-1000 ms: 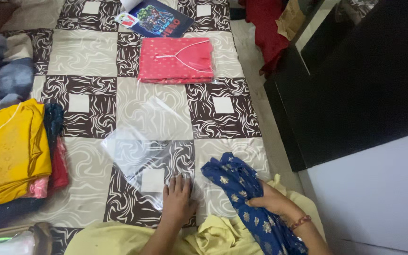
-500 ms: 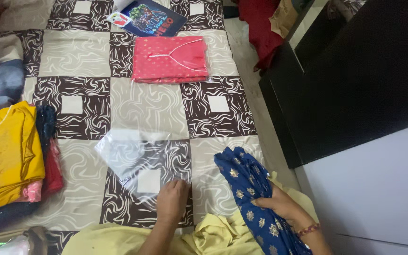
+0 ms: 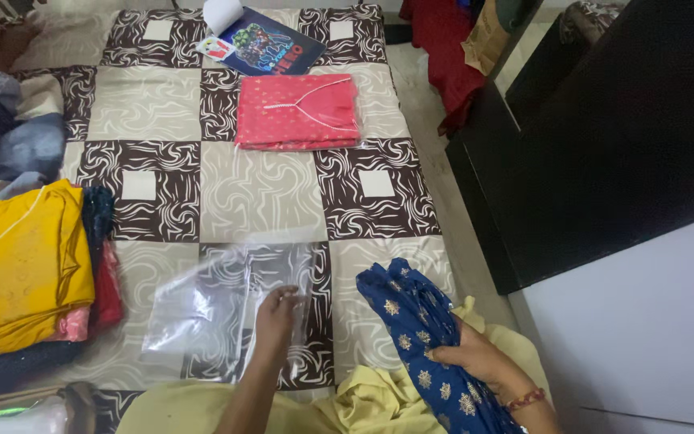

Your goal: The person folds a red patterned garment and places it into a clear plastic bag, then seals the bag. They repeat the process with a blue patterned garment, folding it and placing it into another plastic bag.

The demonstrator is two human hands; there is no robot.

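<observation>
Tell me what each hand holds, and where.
The right hand grips the bunched blue gold-motif fabric around its middle; the left hand pinches the clear plastic bag at its edge.

Open bedsheet (image 3: 259, 189) between pink packet (image 3: 297, 111) and hands (image 3: 276, 312).

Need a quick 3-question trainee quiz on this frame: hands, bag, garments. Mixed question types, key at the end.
1. True or false: the left hand rests on the yellow garment.
2. What does the right hand hold?
A. a blue garment with gold motifs
B. a roll of white paper
C. the packed pink garment
3. Fill in: the packed pink garment lies on the patterned bedsheet, on the side ______ from the person.

Key
1. False: it grips the clear plastic bag.
2. A: the blue garment.
3. Far.
</observation>
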